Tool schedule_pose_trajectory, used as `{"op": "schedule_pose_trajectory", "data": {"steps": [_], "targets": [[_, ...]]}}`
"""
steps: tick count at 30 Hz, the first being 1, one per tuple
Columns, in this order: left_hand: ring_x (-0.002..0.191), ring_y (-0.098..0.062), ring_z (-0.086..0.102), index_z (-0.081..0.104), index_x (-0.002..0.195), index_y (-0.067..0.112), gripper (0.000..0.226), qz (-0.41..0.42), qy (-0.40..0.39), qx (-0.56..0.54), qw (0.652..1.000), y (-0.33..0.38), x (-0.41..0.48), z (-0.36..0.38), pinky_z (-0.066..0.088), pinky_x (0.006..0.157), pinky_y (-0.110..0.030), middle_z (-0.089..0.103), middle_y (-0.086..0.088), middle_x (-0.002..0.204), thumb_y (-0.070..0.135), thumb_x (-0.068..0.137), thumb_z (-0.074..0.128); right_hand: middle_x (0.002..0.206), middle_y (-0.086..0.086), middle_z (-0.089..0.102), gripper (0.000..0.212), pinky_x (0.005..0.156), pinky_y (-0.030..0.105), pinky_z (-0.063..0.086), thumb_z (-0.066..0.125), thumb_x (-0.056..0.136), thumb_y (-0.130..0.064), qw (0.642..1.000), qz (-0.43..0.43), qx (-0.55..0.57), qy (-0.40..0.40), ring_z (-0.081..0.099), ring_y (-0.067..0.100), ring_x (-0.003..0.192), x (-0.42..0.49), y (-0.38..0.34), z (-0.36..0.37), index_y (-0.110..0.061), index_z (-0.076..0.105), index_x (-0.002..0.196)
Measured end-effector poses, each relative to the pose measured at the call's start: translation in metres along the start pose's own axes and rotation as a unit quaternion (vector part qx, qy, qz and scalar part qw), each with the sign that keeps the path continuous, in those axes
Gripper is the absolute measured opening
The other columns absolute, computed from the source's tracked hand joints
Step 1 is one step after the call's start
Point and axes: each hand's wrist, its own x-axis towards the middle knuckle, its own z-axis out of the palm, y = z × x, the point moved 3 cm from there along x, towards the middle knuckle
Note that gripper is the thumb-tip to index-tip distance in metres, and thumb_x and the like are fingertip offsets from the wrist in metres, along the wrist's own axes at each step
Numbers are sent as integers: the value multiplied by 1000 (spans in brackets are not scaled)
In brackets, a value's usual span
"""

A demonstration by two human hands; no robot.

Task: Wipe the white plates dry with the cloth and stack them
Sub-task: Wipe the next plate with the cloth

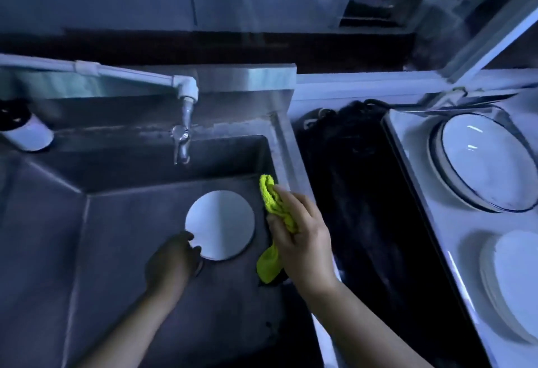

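A small white plate [222, 223] hangs over the steel sink [122, 222]. My left hand [174, 260] grips its lower left rim. My right hand [300, 236] holds a bunched yellow-green cloth [272, 201] just to the right of the plate, apart from it; one end of the cloth dangles below the hand. On the white counter [413, 163] to the right lies a stack of white plates [512, 280], cut off by the frame edge.
A tap [183, 131] hangs over the back of the sink. A white bottle [26, 131] lies at the far left. A dark gap [358, 207] separates sink and counter. Bowls with dark rims [483, 161] sit on the counter's far end.
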Motion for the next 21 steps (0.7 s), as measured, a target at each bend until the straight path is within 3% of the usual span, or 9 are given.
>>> {"op": "schedule_pose_trajectory", "data": {"steps": [1,3,5,10,21], "targets": [[96,-25,62,62,96,24,9,-15,-10,-8,1000,-13,16,1,43,70,-30,67,-2,109,28,90,57,113,-19,56,43,86,29,49,59,86,-21,1000,25,4,-9,56,9,106,1,7,19,-26,59,129],[92,-28,62,55,84,22,11,-31,-27,-12,999,-35,46,9,41,66,-31,68,-5,104,30,92,56,114,-18,56,42,88,20,46,58,86,-23,998,67,-3,-16,55,7,107,1,22,51,-28,59,129],[94,-30,62,59,87,16,16,-58,-45,-21,997,-51,72,20,42,67,-31,68,-9,104,31,92,56,115,-21,54,41,87,13,42,59,88,-23,995,99,-19,-19,55,7,108,0,36,74,-29,58,129],[95,-31,64,64,93,9,25,-113,-91,-88,986,-69,112,51,45,72,-31,69,-16,104,34,92,59,119,-16,56,40,88,29,48,62,91,-20,986,164,-34,-23,54,8,111,0,62,106,-31,58,129],[99,-33,63,69,100,6,26,-129,-85,-90,984,-71,131,74,36,67,-29,68,-18,106,28,91,57,113,-25,56,41,86,19,44,64,89,-17,977,207,-56,-16,55,3,107,0,79,120,-31,59,127]]}}
